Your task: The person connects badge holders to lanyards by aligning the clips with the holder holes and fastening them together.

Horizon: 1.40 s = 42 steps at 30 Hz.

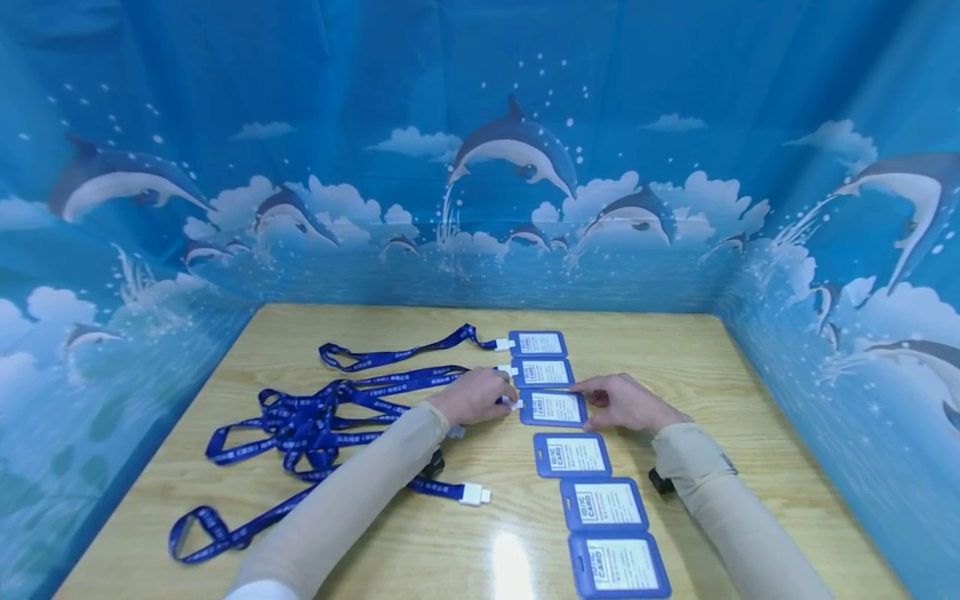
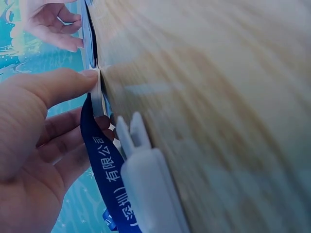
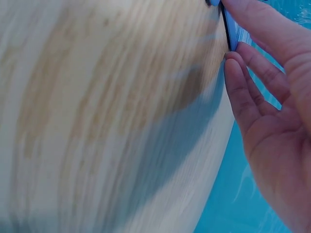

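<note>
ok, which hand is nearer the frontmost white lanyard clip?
Left. The left hand is beyond the frontmost clip, pinching another white clip; the right hand is farther off, beyond and to the right, holding a card holder by its right end.

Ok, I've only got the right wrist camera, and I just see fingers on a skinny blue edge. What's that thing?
Observer: The head view shows it's a blue ID badge, third from the far end of its row.
Operator: Cool! So where's the other hand?
Observer: The left hand is at the slotted end, pinching the white clip of a blue lanyard.
Operator: Are there any badges with no clip?
Observer: Yes, the three nearer badges have no clips at their slots.
</note>
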Each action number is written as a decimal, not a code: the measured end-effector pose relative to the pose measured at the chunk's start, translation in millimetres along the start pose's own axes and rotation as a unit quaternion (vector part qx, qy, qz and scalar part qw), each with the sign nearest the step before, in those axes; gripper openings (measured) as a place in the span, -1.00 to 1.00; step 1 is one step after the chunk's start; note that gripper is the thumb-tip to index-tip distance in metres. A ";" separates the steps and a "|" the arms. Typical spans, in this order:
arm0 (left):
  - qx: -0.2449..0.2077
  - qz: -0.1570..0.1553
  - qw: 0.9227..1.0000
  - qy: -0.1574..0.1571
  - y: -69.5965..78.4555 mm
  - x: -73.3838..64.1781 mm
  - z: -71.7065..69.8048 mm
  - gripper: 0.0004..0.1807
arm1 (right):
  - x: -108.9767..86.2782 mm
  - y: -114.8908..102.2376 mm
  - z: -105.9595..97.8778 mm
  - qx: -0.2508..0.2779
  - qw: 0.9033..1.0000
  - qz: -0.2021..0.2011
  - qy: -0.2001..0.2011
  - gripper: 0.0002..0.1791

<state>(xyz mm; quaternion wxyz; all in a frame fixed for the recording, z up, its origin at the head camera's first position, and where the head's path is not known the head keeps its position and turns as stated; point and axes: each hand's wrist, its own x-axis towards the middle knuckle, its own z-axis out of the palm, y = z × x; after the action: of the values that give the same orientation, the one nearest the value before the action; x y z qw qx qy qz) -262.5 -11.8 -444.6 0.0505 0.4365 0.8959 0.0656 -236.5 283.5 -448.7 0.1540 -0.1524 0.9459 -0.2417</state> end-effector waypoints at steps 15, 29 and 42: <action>-0.030 0.000 0.999 0.019 1.0 3.5 3.2 -0.74 | -3.0 -5.7 9.1 0.021 0.999 -0.006 0.031 -0.33; -0.013 0.025 0.999 0.027 3.6 9.3 5.0 -0.81 | -1.1 -6.9 10.3 0.041 0.998 -0.031 0.043 -0.56; -0.003 0.051 0.998 0.025 -3.5 6.0 4.0 -0.79 | -2.1 -1.4 13.6 0.057 0.996 -0.036 0.050 -0.62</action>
<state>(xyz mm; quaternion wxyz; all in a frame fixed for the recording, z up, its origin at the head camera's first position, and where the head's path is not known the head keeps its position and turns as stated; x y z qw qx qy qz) -268.3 -8.9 -449.3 0.0261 0.4797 0.8733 0.0815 -229.3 277.5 -458.9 0.1061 -0.1654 0.9309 -0.3079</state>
